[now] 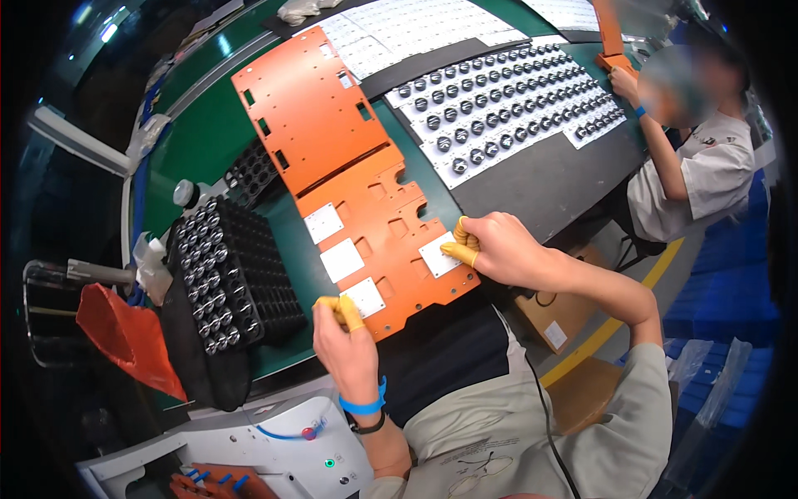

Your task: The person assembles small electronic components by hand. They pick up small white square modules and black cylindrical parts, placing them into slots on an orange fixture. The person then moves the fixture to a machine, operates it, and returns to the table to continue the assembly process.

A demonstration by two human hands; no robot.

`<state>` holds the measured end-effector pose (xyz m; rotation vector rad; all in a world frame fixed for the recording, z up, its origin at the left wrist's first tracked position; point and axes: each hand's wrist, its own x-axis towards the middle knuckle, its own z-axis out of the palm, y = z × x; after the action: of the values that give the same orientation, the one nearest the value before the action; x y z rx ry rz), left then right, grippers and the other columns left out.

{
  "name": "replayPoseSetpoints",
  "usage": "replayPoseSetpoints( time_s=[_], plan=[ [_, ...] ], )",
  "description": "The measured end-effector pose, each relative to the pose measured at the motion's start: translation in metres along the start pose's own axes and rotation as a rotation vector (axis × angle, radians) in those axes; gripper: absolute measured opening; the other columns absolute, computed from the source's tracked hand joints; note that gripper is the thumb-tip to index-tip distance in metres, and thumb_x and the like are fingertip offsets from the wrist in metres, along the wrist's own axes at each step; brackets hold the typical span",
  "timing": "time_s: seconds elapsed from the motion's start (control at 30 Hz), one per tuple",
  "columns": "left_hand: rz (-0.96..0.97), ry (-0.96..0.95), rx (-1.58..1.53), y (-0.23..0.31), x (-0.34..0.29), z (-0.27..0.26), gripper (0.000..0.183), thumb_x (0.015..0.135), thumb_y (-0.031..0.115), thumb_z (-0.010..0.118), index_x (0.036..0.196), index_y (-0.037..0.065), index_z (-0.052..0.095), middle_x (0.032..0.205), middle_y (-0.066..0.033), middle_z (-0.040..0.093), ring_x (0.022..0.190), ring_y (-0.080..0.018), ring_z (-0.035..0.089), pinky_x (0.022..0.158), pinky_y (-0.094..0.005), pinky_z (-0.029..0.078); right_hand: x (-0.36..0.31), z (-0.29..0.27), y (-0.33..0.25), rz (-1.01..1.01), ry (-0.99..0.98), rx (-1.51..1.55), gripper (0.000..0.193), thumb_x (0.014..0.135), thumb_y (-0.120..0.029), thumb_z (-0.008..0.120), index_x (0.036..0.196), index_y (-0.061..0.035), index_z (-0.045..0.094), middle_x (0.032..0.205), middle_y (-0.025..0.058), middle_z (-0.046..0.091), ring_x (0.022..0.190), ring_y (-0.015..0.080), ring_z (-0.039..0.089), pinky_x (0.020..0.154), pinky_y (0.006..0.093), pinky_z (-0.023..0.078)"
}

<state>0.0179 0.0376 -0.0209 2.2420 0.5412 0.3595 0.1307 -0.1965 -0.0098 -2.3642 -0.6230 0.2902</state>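
A long orange metal panel (312, 112) lies on the green bench before me, its near half full of cut-outs and shallow square recesses. My left hand (345, 345), in yellow finger cots, has its fingers closed at the near-left corner of a white square plate (366, 294). On the panel's right side, my right hand (507, 245) pinches at the edge of another white square plate (437, 257), a yellow-covered fingertip over it. Two more such plates, an upper one (324, 223) and a lower one (342, 261), lie along the panel's left side.
To the left stands a black tray (278, 287) with rows of shiny round parts. White sheets (461, 179) bearing rows of black knob-like parts lie beyond the panel. An orange-red bag (125, 337) hangs at the left. A co-worker (690, 179) holds an orange part (611, 37) at the right.
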Motion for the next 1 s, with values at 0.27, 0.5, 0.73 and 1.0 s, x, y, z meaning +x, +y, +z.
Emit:
replayPoseSetpoints(
  time_s=[0.27, 0.5, 0.73, 1.0],
  plan=[
    [-0.16, -0.004, 0.088, 0.01, 0.001, -0.005, 0.017, 0.094, 0.009, 0.058, 0.085, -0.003, 0.05, 0.076, -0.0159, 0.055, 0.065, -0.0351, 0.052, 0.062, -0.0411, 0.041, 0.019, -0.009, 0.007, 0.16, -0.276, 0.32, 0.039, 0.095, -0.029, 0.066, 0.079, 0.0066, 0.061, 0.059, 0.0117, 0.055, 0.055, 0.0184, 0.049, 0.056, 0.0393, 0.042],
    [-0.015, -0.062, -0.351, -0.016, 0.009, -0.002, 0.021, 0.1, 0.016, 0.059, 0.088, -0.001, 0.054, 0.071, -0.0017, 0.052, 0.066, -0.0069, 0.045, 0.059, -0.0258, 0.04, 0.017, -0.008, 0.006, 0.142, -0.256, 0.326, 0.039, 0.096, -0.028, 0.065, 0.077, 0.0062, 0.06, 0.059, 0.0105, 0.054, 0.055, 0.0167, 0.049, 0.054, 0.0375, 0.042],
    [0.154, -0.024, -0.37, 0.026, -0.002, 0.022, 0.017, 0.096, 0.012, 0.064, 0.09, -0.003, 0.058, 0.066, -0.0012, 0.048, 0.059, -0.0078, 0.038, 0.051, -0.0274, 0.034, 0.021, -0.004, 0.021, 0.148, -0.317, 0.537, 0.031, 0.098, -0.023, 0.063, 0.077, 0.0, 0.06, 0.056, -0.0021, 0.046, 0.049, 0.0053, 0.04, 0.044, 0.026, 0.032],
    [0.124, 0.044, -0.507, 0.024, -0.001, 0.041, 0.022, 0.098, 0.012, 0.062, 0.085, -0.004, 0.054, 0.067, -0.0008, 0.052, 0.058, -0.0043, 0.043, 0.051, -0.0227, 0.037, 0.02, 0.001, 0.027, 0.185, -0.317, 0.619, 0.038, 0.097, -0.028, 0.064, 0.07, -0.0029, 0.056, 0.057, 0.0001, 0.048, 0.05, 0.0079, 0.044, 0.045, 0.0273, 0.034]
  ],
)
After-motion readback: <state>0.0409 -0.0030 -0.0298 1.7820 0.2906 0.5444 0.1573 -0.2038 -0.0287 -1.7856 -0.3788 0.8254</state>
